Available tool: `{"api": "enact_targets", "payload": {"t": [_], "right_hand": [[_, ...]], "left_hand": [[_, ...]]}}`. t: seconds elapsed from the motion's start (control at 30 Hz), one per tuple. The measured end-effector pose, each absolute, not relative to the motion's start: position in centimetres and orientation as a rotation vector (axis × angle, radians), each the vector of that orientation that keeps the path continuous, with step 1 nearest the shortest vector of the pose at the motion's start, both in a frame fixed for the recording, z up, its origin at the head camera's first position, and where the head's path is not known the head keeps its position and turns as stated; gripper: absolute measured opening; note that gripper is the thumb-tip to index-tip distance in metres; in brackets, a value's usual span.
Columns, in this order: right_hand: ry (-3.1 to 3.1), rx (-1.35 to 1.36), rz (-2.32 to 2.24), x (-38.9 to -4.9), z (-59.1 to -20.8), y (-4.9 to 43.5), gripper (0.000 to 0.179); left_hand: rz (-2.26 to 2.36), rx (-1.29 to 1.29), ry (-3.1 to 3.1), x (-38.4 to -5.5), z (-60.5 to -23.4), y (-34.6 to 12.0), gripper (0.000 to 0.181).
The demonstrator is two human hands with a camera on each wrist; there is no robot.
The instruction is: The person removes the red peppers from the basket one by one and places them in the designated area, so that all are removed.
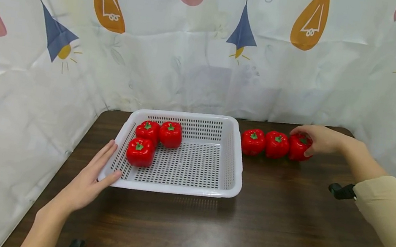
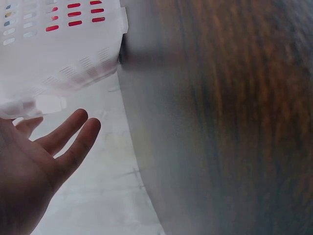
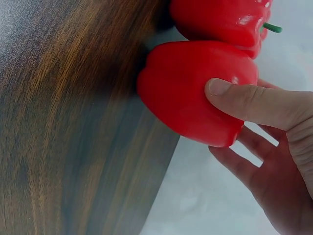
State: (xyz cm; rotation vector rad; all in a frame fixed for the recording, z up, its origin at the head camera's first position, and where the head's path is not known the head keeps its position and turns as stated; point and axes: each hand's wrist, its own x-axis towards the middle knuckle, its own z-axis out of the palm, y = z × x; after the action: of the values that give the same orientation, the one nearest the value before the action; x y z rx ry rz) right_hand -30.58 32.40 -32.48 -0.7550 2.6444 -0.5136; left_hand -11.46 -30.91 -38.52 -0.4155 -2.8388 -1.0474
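My right hand (image 1: 321, 140) grips a red bell pepper (image 1: 297, 149) at the right end of a row of three; in the right wrist view the thumb presses one side of this pepper (image 3: 190, 93). It stands on the table beside the middle pepper (image 1: 276, 146), and the left one (image 1: 252, 143) is nearest the white plastic basket (image 1: 180, 190). Fingers fairly straight, my left hand (image 1: 86, 185) rests on the basket's left rim, the thumb at its front corner. Inside the basket's left half are three more bell peppers (image 1: 140, 153).
The dark wooden table (image 1: 282, 230) reaches back to a white printed curtain (image 1: 191, 67), which also hangs along the left and right sides. Black wrist mounts (image 1: 342, 191) sit by both forearms. The peppers in the row stand near the table's back edge.
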Motion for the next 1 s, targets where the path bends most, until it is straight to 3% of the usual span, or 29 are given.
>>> {"api": "enact_targets", "payload": {"t": [0.67, 1.0], "right_hand": [[2.626, -0.761, -0.581, -30.5, -31.4, 32.5, 0.069], [2.714, -0.824, -0.557, -30.3, -28.9, 29.8, 0.054]], "left_hand": [[-1.028, -0.389, -2.87, -11.5, -38.4, -30.9, 0.084], [-1.025, -0.374, -2.876, -11.6, -38.5, -31.0, 0.085]]}}
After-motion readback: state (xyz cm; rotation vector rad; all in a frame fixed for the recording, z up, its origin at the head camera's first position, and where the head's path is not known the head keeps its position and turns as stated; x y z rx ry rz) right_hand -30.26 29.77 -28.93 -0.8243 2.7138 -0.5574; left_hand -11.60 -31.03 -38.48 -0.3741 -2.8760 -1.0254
